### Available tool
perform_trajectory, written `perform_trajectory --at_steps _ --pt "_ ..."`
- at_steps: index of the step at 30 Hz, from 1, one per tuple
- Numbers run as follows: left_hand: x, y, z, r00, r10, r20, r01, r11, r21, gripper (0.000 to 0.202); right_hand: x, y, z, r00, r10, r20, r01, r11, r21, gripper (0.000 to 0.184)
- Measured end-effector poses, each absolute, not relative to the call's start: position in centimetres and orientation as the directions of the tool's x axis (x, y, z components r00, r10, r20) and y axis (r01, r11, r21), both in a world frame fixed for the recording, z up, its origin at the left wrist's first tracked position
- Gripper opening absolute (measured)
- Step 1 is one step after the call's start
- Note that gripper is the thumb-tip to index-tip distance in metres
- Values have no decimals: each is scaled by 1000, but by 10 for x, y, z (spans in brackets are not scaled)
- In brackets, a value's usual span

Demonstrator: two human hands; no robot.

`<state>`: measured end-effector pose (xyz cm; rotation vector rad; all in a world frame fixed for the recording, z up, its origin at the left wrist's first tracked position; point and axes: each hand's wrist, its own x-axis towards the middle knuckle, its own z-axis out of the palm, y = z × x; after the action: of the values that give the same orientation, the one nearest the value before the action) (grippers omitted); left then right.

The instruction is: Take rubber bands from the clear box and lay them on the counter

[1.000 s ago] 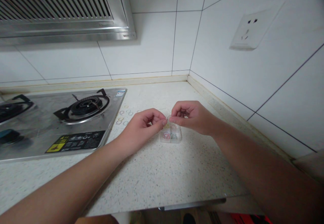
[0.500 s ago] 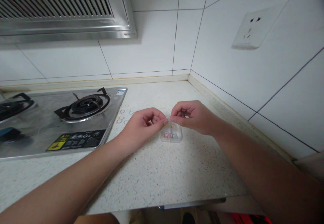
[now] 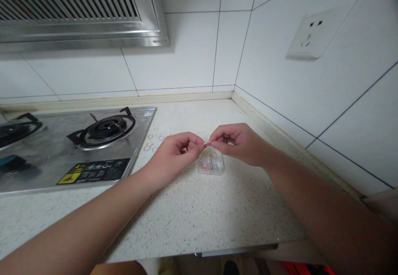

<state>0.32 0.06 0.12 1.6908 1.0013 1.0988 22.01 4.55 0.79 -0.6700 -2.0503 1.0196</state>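
Between the fingertips of both hands a thin, pale hair tie is held a little stretched. My left hand pinches its left end, and my right hand pinches the right end. Just below them on the counter is a small clear plastic box with compartments; pink and green bands show inside. The fingers cover the far part of the box. Left of my left hand, several thin loose hair ties in different colours lie flat on the counter, some partly behind that hand.
A steel gas stove with black burners takes up the left of the speckled counter. Above it hangs a range hood. White tiled walls meet behind my hands, and a power socket is on the right wall.
The pale band shows more plainly between the fingertips, drawn flatter. My right thumb has shifted slightly; both hands otherwise stay in place over the box.
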Motion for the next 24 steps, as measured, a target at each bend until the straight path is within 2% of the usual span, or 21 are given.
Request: perform_trajectory --at_steps 12,24 --pt "3 2 1 304 919 251 155 -307 939 17 220 46 6 -596 713 368 117 531 -839 21" --pt "3 1 1 309 921 236 156 -294 943 17 220 46 9 -594 722 355 116 513 -851 16"
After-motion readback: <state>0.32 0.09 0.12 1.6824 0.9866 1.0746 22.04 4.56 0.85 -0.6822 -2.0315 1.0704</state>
